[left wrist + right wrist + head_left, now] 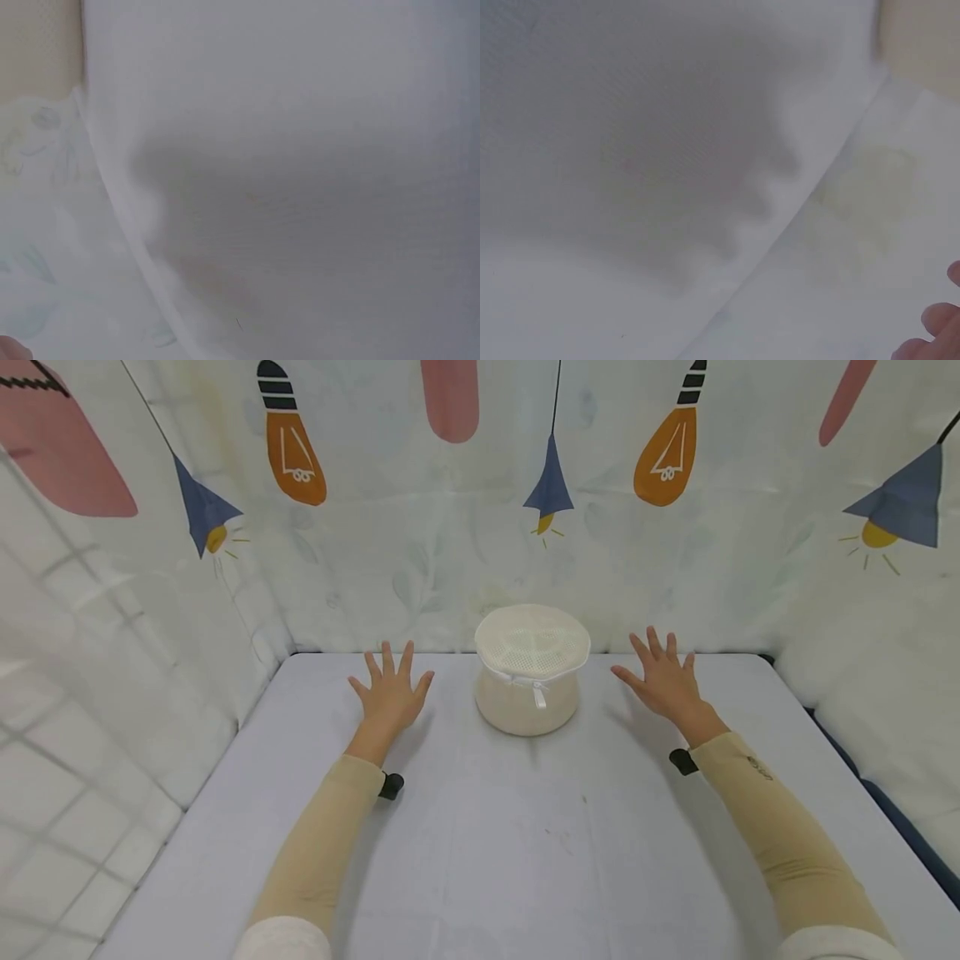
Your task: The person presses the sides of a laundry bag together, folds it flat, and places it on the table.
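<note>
A round cream mesh pouch with a zipped lid and a small white pull tab stands upright near the back of the pale table. My left hand lies flat to its left, fingers spread, holding nothing. On the other side of the pouch my right hand hovers or rests with fingers spread, also holding nothing. Neither hand touches the pouch. The left wrist view shows only the table surface and a shadow; the right wrist view shows the table with fingertips at its lower right corner.
A curtain printed with lamps and bulbs hangs close behind the table and wraps round both sides. A dark strip runs along the table's right edge. Beige sleeves cover both forearms.
</note>
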A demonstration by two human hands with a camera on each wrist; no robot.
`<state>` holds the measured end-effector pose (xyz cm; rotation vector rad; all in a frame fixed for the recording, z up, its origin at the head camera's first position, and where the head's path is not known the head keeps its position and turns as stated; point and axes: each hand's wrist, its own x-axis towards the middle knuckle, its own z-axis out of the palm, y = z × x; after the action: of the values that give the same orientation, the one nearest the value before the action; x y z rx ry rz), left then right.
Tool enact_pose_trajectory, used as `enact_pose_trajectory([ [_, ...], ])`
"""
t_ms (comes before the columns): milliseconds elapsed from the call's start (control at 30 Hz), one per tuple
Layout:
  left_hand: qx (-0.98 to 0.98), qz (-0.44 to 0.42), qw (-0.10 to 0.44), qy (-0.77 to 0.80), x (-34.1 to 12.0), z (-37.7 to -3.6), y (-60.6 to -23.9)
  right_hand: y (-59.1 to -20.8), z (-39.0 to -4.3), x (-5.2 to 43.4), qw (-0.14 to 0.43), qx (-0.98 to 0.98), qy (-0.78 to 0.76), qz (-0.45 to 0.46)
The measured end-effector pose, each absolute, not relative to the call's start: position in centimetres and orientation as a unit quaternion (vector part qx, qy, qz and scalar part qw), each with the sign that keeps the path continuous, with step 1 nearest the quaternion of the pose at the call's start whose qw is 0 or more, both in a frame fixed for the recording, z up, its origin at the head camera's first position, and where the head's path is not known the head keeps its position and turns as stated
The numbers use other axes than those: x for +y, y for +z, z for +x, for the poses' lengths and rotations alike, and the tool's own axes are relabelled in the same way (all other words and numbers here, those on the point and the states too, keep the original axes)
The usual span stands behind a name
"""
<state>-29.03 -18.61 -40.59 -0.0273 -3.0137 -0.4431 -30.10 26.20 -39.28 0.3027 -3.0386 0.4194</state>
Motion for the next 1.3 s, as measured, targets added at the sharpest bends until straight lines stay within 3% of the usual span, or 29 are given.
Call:
enact_pose_trajectory([
  [1300, -0.949, -0.087, 0.127, -0.274, -15.9, -27.5, -38.2, -37.4, -28.6, 23.3, 0.088, -0.964, 0.204, 0.148],
])
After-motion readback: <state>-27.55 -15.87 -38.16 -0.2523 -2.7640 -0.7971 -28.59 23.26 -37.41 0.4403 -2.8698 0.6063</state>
